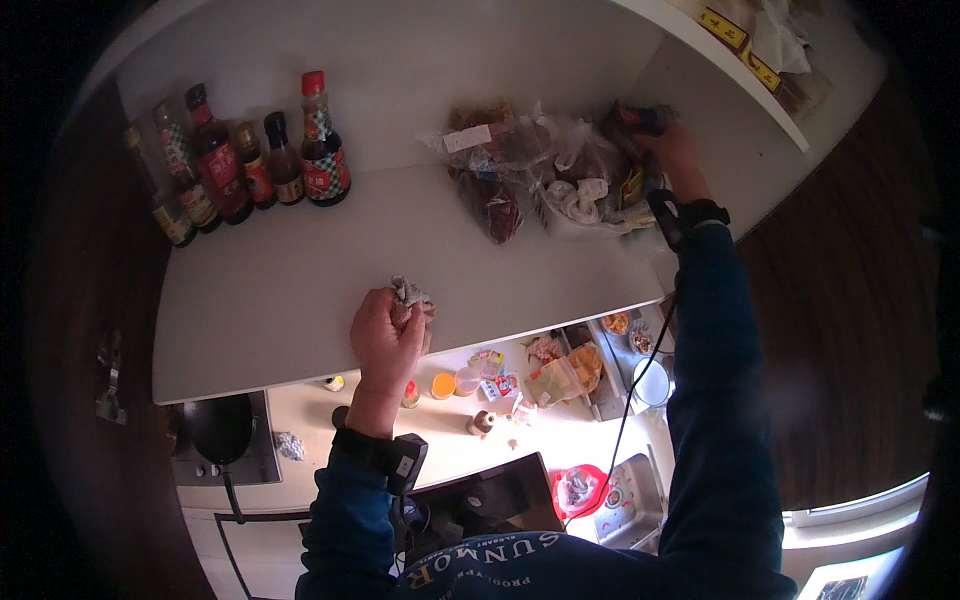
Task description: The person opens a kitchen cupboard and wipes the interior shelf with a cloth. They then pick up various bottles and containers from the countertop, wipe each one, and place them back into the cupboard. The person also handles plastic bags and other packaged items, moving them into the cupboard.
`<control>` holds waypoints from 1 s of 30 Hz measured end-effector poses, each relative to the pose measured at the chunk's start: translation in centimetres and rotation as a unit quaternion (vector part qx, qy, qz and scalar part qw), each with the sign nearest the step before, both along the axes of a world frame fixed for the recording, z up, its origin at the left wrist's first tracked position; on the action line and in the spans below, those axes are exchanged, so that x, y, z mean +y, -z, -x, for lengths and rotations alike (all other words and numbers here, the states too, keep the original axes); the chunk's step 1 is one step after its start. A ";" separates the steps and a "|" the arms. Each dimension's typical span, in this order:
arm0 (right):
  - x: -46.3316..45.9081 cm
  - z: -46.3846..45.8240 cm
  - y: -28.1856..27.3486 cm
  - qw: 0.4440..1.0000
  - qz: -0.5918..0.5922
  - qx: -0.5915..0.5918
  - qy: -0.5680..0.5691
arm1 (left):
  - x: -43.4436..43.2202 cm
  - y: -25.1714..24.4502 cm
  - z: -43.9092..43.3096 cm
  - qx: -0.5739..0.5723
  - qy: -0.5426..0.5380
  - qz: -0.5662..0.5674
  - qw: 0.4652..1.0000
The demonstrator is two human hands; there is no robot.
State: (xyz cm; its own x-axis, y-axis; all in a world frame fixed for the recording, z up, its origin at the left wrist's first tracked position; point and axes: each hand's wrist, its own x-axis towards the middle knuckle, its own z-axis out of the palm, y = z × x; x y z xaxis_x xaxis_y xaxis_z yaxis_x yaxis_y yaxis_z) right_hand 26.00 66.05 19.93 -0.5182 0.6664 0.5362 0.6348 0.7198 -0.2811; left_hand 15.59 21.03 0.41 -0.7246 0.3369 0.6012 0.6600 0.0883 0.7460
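My left hand is closed around a crumpled cloth, near the front edge of a white cabinet shelf. Further right, my right hand reaches to the back of the shelf and grips a dark item with some red; it is blurred and partly hidden by the fingers. Just below that hand stands a white plastic basket filled with bags and packets. Clear plastic bags of dark and brown food lie against the basket's left side.
Several sauce bottles stand at the shelf's left end. An upper shelf overhangs at right. Below are a wok on a cooktop, a counter with jars and packets, a red basin and a steel sink. A black cable hangs beside my right arm.
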 end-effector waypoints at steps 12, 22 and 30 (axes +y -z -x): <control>3.9 1.8 2.5 0.989 -0.139 0.055 -0.004 | 0.0 -0.7 -0.2 0.068 -0.010 0.049 0.996; -1.7 -0.5 -0.5 0.986 -0.014 0.121 -0.112 | 0.1 0.0 -0.1 0.054 -0.009 0.063 0.997; -6.1 -2.6 3.3 0.968 -0.214 -0.014 -0.128 | -0.2 -0.1 -0.1 0.031 0.007 0.076 0.997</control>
State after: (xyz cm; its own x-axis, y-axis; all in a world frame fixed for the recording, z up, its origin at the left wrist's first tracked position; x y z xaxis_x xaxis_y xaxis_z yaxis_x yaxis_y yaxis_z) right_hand 28.56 59.91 16.62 -0.6549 0.2342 0.7185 0.4238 0.9010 0.0926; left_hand 15.70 20.87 0.51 -0.6828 0.4362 0.5861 0.7060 0.1876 0.6829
